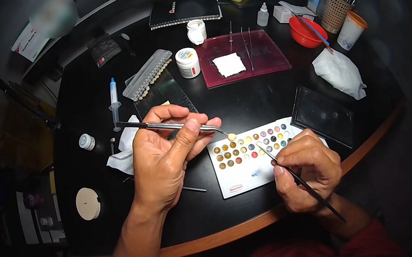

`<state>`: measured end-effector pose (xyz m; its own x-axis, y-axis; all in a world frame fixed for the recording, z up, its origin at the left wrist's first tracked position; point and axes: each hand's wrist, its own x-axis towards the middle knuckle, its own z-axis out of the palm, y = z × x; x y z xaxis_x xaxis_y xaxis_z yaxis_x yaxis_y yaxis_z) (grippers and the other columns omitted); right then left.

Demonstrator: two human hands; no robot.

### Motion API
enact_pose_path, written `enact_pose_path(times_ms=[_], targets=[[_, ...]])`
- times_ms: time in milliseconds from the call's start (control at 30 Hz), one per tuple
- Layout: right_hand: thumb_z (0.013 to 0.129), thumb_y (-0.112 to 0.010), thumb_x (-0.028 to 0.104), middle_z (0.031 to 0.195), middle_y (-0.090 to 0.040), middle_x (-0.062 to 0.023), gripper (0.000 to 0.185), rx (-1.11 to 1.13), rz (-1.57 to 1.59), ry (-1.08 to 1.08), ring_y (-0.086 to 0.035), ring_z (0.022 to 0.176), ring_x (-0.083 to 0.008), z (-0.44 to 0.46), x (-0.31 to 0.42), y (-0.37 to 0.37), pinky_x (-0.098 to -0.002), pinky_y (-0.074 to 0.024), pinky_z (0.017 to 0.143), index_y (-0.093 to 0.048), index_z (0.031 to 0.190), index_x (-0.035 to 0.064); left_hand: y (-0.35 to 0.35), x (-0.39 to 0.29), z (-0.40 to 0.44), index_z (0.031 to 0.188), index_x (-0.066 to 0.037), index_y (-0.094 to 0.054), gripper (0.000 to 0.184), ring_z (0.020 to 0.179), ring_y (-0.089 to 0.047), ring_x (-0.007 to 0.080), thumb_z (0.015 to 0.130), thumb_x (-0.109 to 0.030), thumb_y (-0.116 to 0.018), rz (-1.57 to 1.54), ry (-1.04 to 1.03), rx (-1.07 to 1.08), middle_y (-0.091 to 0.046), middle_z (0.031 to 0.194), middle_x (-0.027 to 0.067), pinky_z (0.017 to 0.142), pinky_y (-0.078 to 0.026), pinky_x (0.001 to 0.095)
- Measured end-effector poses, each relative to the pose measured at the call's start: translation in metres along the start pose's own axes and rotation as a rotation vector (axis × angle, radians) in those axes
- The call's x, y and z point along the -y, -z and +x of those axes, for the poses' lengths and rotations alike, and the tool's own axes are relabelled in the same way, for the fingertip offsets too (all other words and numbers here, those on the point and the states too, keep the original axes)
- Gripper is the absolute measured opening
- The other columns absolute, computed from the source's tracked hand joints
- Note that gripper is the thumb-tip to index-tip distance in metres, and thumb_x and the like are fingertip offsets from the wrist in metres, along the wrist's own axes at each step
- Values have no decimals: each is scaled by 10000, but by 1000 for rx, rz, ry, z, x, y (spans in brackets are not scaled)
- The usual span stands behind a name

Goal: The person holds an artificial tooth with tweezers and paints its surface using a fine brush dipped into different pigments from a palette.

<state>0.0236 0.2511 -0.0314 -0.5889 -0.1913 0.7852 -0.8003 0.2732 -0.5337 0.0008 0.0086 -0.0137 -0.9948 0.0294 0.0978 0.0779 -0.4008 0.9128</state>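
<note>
My left hand (pixel 165 146) is closed on metal tweezers (pixel 178 125), whose bent tip holds a small cream-coloured piece (pixel 232 137). That piece is above the upper edge of a white palette (pixel 238 184) with rows of coloured wells. In my right hand (pixel 310 169) is a thin dark brush (pixel 304 183), pinched between thumb and fingers. Its fine tip points up and left over the palette's wells, apart from the cream piece. The palette lies on the black table in front of me, partly under my right hand.
A dark open case (pixel 322 116) lies right of the palette. Behind are a magenta tray (pixel 269 51), white jars (pixel 188 63), a red bowl (pixel 307 32) and a shade guide (pixel 148 75). A syringe (pixel 114 101) and round beige disc (pixel 88 203) are on the left.
</note>
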Motion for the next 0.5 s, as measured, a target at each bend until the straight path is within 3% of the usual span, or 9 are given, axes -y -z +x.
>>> enact_pose_path(times_ms=[100,300,500], targets=[[705,-765,-72,802,-723,-93,251,20,6,24,-657,677,-199,2,3,0,-293,-506,586,-704,930,21,-3,-3,-2,1188,-4,-526,184,1125,-747,356,1056,-58,-642,50,12,6,-719,1107,178,930,-683,394],[755,-760,-74,812,-733,-101,231,41,29,88,-650,678,-180,0,-2,-3,-285,-491,609,-707,964,10,-6,3,-6,1179,-18,-533,190,1102,-758,329,1039,-28,-661,152,-108,81,-736,1088,164,930,-669,410],[753,-774,-76,809,-742,-110,220,61,28,68,-654,668,-180,1,-1,-3,-284,-502,607,-725,951,5,-15,0,-10,1153,35,-559,210,1043,-773,291,1005,6,-705,114,-98,61,-740,1039,172,929,-650,372]])
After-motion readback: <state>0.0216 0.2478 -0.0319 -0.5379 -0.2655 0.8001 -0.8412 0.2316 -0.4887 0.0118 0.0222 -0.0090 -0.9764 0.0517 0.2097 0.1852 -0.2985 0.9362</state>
